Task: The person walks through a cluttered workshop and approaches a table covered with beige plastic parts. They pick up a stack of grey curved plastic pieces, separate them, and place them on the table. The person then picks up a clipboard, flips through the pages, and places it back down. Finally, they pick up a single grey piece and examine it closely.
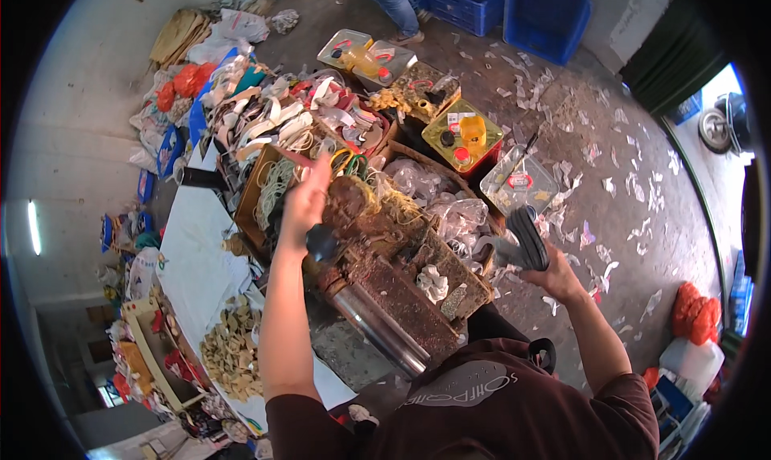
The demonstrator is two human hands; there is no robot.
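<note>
Centre of the frame, the left hand (305, 199) is up over the rusty machine (385, 283), fingers closed around a dark knob-like handle (323, 242) on the machine's left side, though the exact hold under the palm is hard to make out. Over at right of centre, the right hand (554, 277) grips a bundle of grey rubbery strips (522, 243), fingers wrapped firmly under it, the bundle standing up just beside the machine's right edge. A shiny metal roller (377, 331) runs along the machine's lower side, towards the bottom centre. Just above the machine sits a cardboard box of clear plastic bags (450, 203), and to the upper left a heap of white and coloured strips (273, 123). Square tins (470, 135) with yellow and red caps line the top centre. At lower left, tan cut pieces (229, 352) lie on a white sheet (193, 259). Paper scraps litter the concrete floor (626, 179) at right.
</note>
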